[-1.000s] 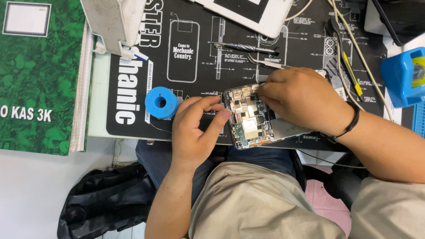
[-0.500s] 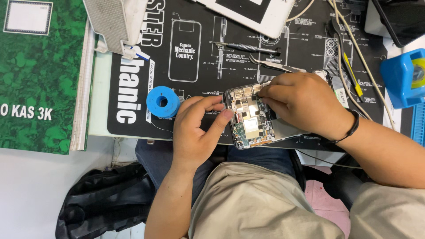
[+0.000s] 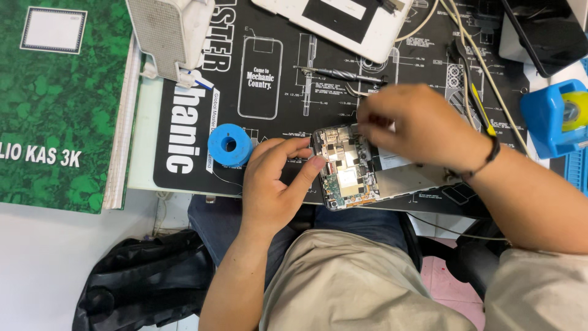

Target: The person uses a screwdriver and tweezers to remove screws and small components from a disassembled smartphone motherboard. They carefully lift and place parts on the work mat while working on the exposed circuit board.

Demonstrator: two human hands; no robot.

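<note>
An opened phone, its back cover off and its circuit board showing, is lying on the black printed work mat near the front edge of the counter. The left hand is steadying the phone from its left side: the fingers are lying half spread and flat against the phone's edge, pressing on it rather than wrapping around it. The right hand is hovering over the phone's upper right corner, blurred, with its fingers bunched together; whether they are pinching anything cannot be told. A black band is sitting on the right wrist. Just left of the left hand a blue spool is resting on the mat. Behind the right hand a metal screwdriver is lying on the mat. A green marbled book is lying at the far left, and a blue tape dispenser is standing at the right edge.
</note>
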